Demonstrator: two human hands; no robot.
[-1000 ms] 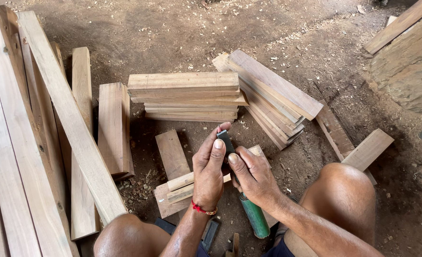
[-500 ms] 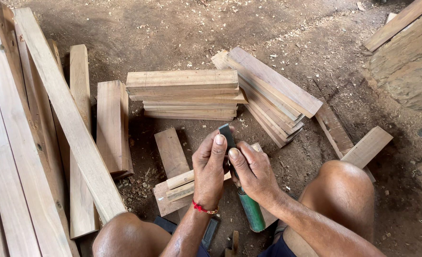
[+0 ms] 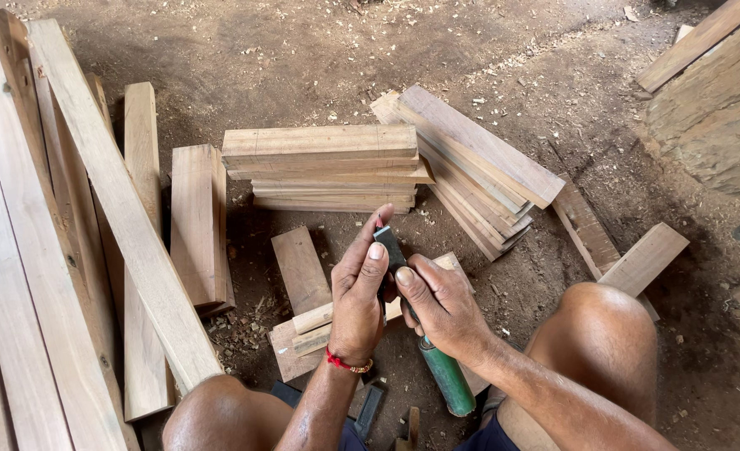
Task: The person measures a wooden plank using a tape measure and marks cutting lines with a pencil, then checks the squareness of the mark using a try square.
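I sit on the ground with both knees spread. My right hand point(image 3: 439, 305) grips a chisel with a green handle point(image 3: 448, 377) near the base of its dark blade. The blade tip point(image 3: 389, 246) points up and away from me. My left hand point(image 3: 358, 292), with a red thread at the wrist, pinches the blade near its tip between thumb and fingers. Below the hands lie a few short wood pieces point(image 3: 303, 330) on the dirt.
A stack of cut boards point(image 3: 320, 167) lies straight ahead, another slanted stack point(image 3: 478, 163) to its right. Long planks point(image 3: 94, 225) run along the left. Loose blocks point(image 3: 644, 257) sit at right, a large rough timber point(image 3: 717, 125) at top right. Dark tools point(image 3: 368, 409) lie between my legs.
Both hands and the chisel have stayed in nearly the same spot; my left fingers shifted slightly along the blade tip.
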